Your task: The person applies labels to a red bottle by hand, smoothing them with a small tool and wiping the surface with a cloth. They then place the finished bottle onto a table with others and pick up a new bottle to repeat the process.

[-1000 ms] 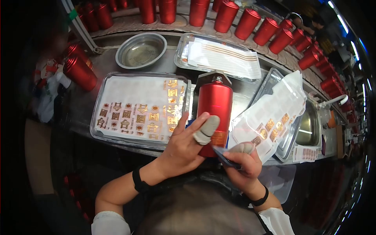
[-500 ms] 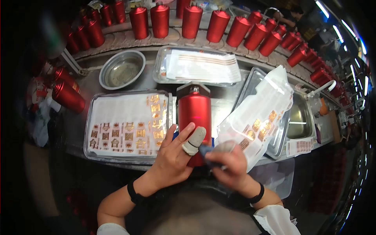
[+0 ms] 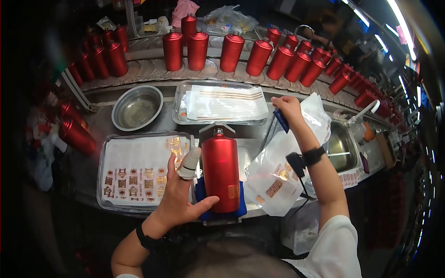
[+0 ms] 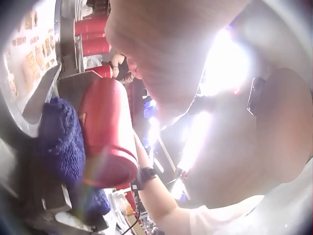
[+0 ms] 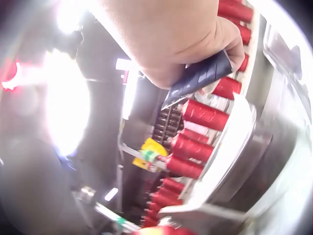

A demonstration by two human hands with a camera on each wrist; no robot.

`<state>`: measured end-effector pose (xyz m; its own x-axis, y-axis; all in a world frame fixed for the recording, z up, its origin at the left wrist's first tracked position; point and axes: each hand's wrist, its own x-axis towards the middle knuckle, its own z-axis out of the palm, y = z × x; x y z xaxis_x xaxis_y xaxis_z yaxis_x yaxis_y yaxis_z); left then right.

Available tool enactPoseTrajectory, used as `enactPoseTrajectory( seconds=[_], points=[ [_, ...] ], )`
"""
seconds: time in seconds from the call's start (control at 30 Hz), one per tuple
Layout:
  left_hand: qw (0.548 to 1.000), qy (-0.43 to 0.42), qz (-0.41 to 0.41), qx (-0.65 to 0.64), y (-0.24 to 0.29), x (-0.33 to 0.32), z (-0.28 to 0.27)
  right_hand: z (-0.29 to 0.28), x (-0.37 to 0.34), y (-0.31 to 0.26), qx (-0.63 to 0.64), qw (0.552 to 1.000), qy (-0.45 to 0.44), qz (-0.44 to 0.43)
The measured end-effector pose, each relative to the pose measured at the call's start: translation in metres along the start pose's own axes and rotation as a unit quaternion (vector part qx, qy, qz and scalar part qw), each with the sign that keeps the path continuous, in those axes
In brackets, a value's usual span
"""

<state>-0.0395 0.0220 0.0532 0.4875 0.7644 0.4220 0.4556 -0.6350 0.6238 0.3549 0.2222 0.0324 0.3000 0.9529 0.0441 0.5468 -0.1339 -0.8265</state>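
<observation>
A red metallic bottle (image 3: 220, 167) lies neck away from the person on a blue towel-covered rest (image 3: 200, 197), with a small gold decal (image 3: 233, 192) near its base. My left hand (image 3: 178, 197) is at the bottle's left side, fingers spread and thumb tip at the bottle; one finger wears a pale finger cover (image 3: 190, 162). In the left wrist view the bottle (image 4: 108, 125) shows base first beside the blue towel (image 4: 61, 139). My right hand (image 3: 292, 111) is reached out over the right-hand sheets, gripping a flat dark blue scraper (image 5: 200, 77).
Left of the bottle, a tray (image 3: 100, 180) holds a sheet of gold decals (image 3: 139, 153). Behind stand a metal bowl (image 3: 137, 109) and a tray of striped sheets (image 3: 227, 104). Decal sheets (image 3: 273, 160) lie at right beside a sink (image 3: 340, 150). Several red bottles (image 3: 232, 53) line a conveyor.
My right hand has left the bottle's base and swung forward and right with the scraper. The left hand has drawn back from the bottle's front to its left side, uncovering the gold decal.
</observation>
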Motion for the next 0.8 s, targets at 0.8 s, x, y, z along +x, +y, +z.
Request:
enactPoseTrajectory(
  seconds=[0.8],
  points=[
    [0.997,0.034,-0.061,-0.024,-0.052,0.014,-0.022,0.058,0.035,-0.028,-0.448,0.871,0.082,-0.183]
  ],
)
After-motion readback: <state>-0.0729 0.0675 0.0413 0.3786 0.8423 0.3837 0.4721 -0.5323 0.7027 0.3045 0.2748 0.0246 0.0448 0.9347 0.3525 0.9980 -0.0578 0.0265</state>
